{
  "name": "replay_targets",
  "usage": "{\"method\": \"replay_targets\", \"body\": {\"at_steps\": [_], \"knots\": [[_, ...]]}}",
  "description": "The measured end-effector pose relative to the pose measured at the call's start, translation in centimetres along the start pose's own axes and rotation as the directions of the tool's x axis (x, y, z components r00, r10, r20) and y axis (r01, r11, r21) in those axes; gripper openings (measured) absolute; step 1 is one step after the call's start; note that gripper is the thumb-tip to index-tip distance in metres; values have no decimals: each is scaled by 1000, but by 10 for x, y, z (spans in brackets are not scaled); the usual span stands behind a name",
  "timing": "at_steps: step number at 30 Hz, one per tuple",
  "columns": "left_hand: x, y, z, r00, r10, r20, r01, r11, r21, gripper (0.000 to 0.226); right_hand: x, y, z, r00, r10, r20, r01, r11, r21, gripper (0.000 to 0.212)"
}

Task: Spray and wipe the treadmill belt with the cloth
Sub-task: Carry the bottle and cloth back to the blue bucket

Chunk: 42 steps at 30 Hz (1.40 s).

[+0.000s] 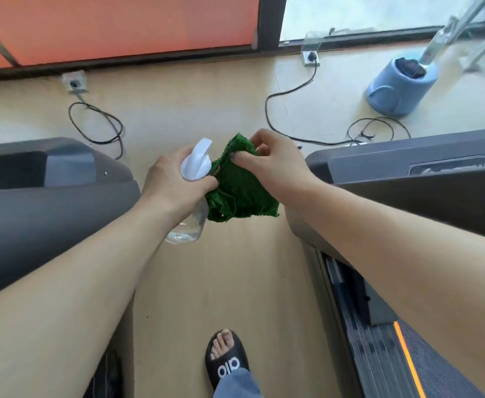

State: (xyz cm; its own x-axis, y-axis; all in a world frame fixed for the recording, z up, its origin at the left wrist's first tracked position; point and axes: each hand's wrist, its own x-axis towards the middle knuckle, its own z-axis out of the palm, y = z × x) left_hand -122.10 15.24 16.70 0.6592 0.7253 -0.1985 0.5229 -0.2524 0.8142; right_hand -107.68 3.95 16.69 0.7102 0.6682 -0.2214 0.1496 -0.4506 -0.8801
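Observation:
My left hand (175, 182) grips a clear spray bottle (188, 225) with a white trigger head, and its fingers also touch the green cloth (240, 191). My right hand (273, 165) pinches the upper edge of that cloth, which hangs crumpled between both hands above the floor. The treadmill on the right (408, 173) shows its grey motor cover, and a strip of its dark belt (442, 366) with an orange line lies at the lower right, partly hidden by my right forearm.
A second treadmill (34, 196) stands at the left. I stand on the wooden floor between them, one foot in a black slipper (225, 357). Black power cables (293, 110) loop across the floor to wall sockets. A blue bucket (399, 84) sits at the back right.

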Motion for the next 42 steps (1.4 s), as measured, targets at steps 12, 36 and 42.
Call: {"method": "replay_targets", "body": {"at_steps": [12, 36, 42], "knots": [[200, 92, -12, 984, 14, 178, -20, 999, 35, 35, 168, -47, -59, 974, 228, -19, -225, 971, 84, 27], [657, 325, 157, 669, -75, 740, 164, 985, -49, 71, 539, -50, -295, 857, 494, 145, -381, 420, 824, 33], [747, 393, 243, 607, -17, 795, -115, 987, 109, 64, 597, 0, -357, 795, 598, -106, -192, 412, 891, 58]]}}
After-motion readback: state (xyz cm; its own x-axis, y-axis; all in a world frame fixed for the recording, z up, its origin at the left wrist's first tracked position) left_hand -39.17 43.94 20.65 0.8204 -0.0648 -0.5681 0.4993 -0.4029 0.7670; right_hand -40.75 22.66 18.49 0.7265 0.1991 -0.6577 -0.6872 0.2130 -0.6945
